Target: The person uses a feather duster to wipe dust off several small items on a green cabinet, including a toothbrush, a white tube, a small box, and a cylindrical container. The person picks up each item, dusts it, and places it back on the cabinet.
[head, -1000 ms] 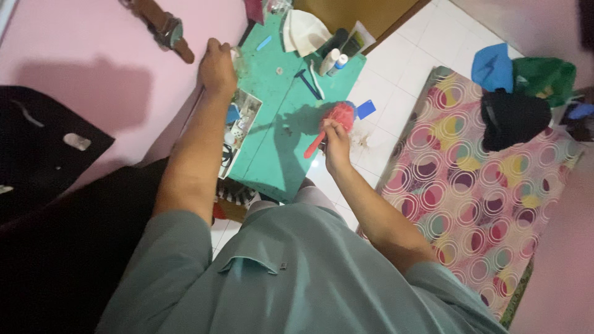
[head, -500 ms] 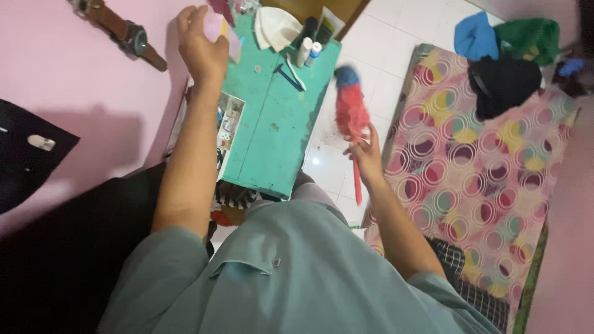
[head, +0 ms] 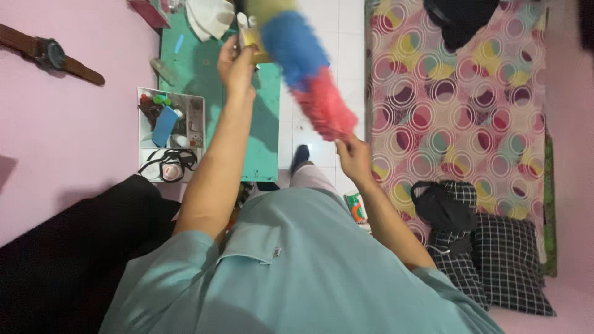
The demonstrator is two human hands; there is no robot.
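The right hand [head: 354, 156] is closed around the base of a feather duster [head: 309, 74], just below the red fluff; the handle itself is hidden inside the fist. The duster is held up in the air, slanting away from the body, its head banded red nearest the hand, then blue, then yellowish at the blurred tip. It is judged light and very soft at the head, so the fluff gives no firm hold; the stiff handle below the fluff is the place to be gripped, and a loose fist is likely enough.

The left hand [head: 237, 65] is raised beside the blue band, with the fingers curled on a small yellowish object [head: 252, 38] pinched at its top. What that object is cannot be told, as it is partly covered by the duster. It seems small and light, easily held by fingertips.

Below both hands a green table [head: 263, 133] is seen, with a white cap [head: 210, 17] at its far end. A white box of odds and ends [head: 170, 133] lies at its left, against the pink wall [head: 74, 124]. A patterned mattress [head: 458, 105] is spread on the tiled floor [head: 322, 37] to the right.
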